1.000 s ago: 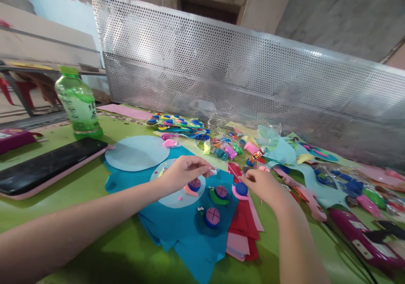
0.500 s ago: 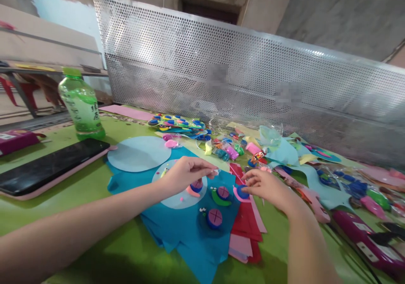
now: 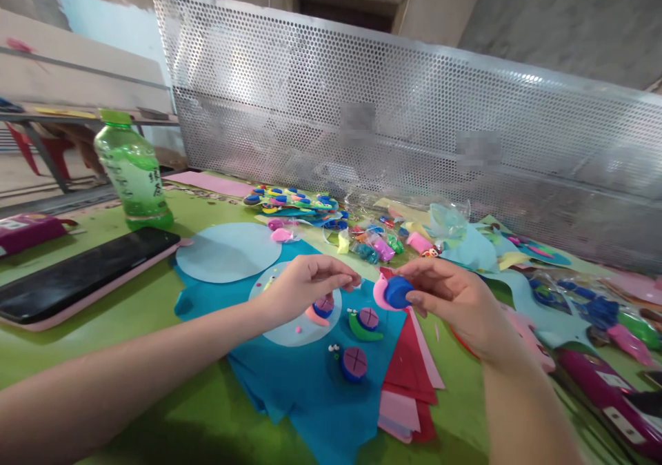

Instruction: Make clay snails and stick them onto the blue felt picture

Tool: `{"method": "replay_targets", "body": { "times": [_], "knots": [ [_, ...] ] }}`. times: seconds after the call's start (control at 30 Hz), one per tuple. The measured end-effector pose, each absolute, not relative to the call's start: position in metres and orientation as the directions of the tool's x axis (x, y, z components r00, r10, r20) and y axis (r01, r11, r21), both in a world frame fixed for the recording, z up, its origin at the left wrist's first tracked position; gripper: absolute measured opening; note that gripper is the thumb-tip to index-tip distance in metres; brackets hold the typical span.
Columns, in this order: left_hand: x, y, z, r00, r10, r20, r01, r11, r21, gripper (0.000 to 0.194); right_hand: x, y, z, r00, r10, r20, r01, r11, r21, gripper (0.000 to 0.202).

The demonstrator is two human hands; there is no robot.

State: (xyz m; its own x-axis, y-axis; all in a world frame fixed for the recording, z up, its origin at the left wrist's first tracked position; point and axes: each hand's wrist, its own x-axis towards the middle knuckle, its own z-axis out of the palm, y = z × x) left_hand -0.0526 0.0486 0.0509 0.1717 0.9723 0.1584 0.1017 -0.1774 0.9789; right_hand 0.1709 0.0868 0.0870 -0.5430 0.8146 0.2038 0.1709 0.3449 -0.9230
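Note:
Between the thumb and fingers of my right hand (image 3: pixel 449 299) is a clay snail (image 3: pixel 397 292) with a pink body and a blue round shell, raised off the table. My left hand (image 3: pixel 313 285) is pinched above a pale blue paper circle (image 3: pixel 279 330); a small whitish bit shows at its fingertips, too small to name. Partly under that hand, an orange-bodied snail (image 3: pixel 321 311) lies on the circle. A green snail (image 3: pixel 365 321) with a purple shell top rests on blue sheets (image 3: pixel 310 382). Nearer me is a blue-and-purple snail (image 3: pixel 352 363) with white eyes.
A phone (image 3: pixel 87 268) and a green bottle (image 3: pixel 135 175) stand at left, beside another pale circle (image 3: pixel 230 252). Red and pink sheets (image 3: pixel 408 368) lie right of the blue ones. Bagged clay (image 3: pixel 383 248) is spread behind. A perforated metal panel (image 3: pixel 310 99) closes the back. A purple power strip (image 3: pixel 610 396) lies right.
My right hand has closed on the pink-and-blue snail and lifted it off the sheets. My left hand keeps its pinch in nearly the same place.

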Motion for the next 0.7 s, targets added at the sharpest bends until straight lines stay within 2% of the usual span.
{"method": "replay_targets", "body": {
  "times": [0.17, 0.33, 0.7],
  "knots": [
    [-0.051, 0.044, 0.055, 0.173, 0.978, 0.115, 0.108, -0.135, 0.985, 0.022, 0.167, 0.086, 0.085, -0.555, 0.811, 0.186, 0.145, 0.314, -0.938, 0.021],
    [-0.052, 0.045, 0.055, 0.143, 0.979, 0.145, 0.060, -0.154, 0.986, 0.024, 0.163, 0.084, 0.088, -0.561, 0.799, 0.216, 0.131, 0.344, -0.930, 0.020],
    [-0.054, 0.045, 0.054, 0.162, 0.976, 0.143, 0.115, -0.163, 0.980, 0.023, 0.159, 0.084, 0.082, -0.595, 0.778, 0.202, 0.088, 0.312, -0.946, 0.019]
  ]
}}
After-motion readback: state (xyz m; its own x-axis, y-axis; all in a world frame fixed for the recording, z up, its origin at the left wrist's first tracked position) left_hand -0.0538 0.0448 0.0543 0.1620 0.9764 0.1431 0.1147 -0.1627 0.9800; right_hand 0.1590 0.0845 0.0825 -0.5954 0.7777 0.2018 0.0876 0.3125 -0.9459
